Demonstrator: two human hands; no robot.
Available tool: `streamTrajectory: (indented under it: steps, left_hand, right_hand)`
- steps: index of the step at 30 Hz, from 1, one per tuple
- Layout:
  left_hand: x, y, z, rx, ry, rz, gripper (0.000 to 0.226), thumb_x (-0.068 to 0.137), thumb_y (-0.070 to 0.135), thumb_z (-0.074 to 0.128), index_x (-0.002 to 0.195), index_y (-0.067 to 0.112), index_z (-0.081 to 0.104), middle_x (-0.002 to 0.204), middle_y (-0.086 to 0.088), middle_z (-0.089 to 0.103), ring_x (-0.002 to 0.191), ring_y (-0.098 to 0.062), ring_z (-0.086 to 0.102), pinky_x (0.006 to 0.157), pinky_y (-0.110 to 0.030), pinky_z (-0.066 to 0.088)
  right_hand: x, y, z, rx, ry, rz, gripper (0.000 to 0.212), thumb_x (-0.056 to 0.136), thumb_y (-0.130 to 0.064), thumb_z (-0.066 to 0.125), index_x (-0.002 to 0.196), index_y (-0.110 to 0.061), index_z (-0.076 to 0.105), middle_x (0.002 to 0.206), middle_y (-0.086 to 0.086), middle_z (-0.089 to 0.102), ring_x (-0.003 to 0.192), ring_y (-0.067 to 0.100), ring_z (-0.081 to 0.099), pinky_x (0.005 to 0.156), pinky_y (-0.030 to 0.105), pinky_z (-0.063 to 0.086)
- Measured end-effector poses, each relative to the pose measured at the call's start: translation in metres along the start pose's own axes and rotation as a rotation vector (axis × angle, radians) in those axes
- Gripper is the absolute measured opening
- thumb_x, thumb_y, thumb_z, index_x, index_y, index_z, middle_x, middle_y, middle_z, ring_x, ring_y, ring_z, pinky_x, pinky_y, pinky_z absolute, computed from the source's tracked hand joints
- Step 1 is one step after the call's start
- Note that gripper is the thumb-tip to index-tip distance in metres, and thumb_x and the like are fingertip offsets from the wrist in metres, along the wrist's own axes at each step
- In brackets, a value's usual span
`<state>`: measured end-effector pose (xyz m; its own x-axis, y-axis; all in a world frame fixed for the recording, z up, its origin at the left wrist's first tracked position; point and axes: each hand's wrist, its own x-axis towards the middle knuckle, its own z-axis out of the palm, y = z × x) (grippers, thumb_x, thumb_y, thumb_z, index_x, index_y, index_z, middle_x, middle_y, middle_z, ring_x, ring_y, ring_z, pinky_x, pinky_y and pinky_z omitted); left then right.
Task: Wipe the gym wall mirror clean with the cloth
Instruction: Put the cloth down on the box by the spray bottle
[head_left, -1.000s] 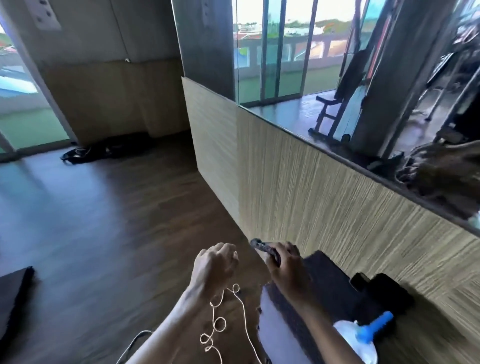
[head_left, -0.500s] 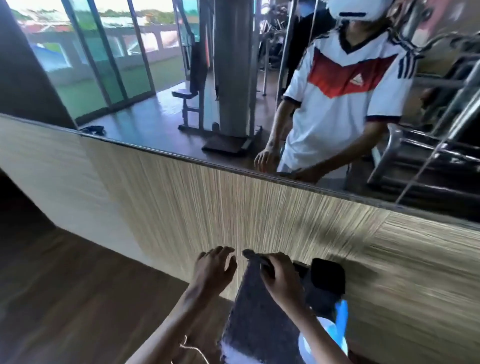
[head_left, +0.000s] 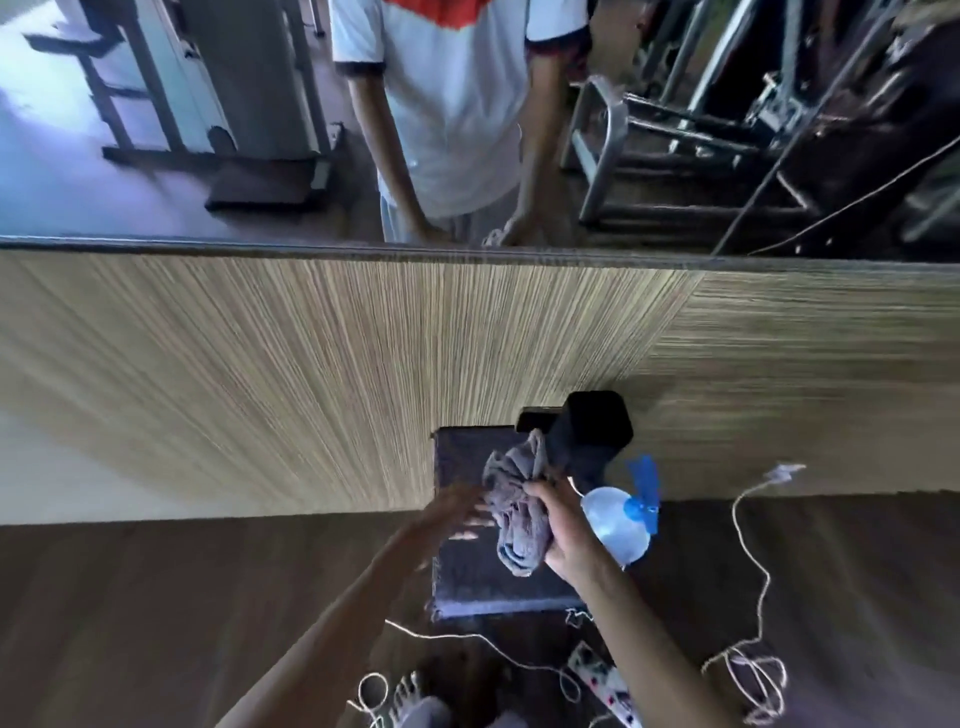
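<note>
Right hand: fingers curled round the bunched grey cloth.
Left hand: just beside the cloth, blurred; grip cannot be told.
Wall mirror: well beyond both hands.
Spray bottle: just right of the right hand.
Dark mat: beneath the hands.

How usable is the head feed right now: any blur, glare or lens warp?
Head view: the left hand is smeared by motion blur, pose unreadable; the right hand and the cloth it grips are sharp; a bluish-white glare washes out the upper left of the mirror; the wide lens fans the grain of the wall panel.
</note>
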<state>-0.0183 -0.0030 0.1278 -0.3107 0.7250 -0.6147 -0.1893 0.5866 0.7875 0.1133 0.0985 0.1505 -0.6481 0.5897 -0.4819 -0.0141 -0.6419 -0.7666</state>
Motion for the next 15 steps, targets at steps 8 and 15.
streamTrajectory:
  steps: [8, 15]
  left_hand:
    - [-0.001, 0.007, 0.008, -0.185, 0.052, 0.147, 0.014, 0.103, 0.015, 0.049, 0.096, 0.004, 0.053, 0.06, 0.011, 0.057, 0.053, -0.003, 0.047, 0.055, -0.017, 0.04]
    - [-0.004, 0.026, -0.008, -0.257, 0.194, 0.336, 0.006, 0.097, 0.003, 0.06, 0.097, 0.005, 0.055, 0.077, -0.003, 0.065, 0.064, -0.012, 0.057, 0.055, -0.02, 0.045]
  right_hand:
    - [-0.001, -0.008, -0.007, 0.015, 0.054, 0.034, 0.024, 0.098, -0.007, 0.045, 0.112, -0.002, 0.063, 0.101, 0.015, 0.074, 0.093, 0.025, 0.071, 0.076, 0.031, 0.057]
    - [0.005, -0.035, -0.004, -0.155, 0.037, -0.035, 0.017, 0.088, -0.014, 0.072, 0.099, -0.004, 0.065, 0.087, 0.009, 0.074, 0.084, 0.024, 0.071, 0.072, 0.035, 0.056]
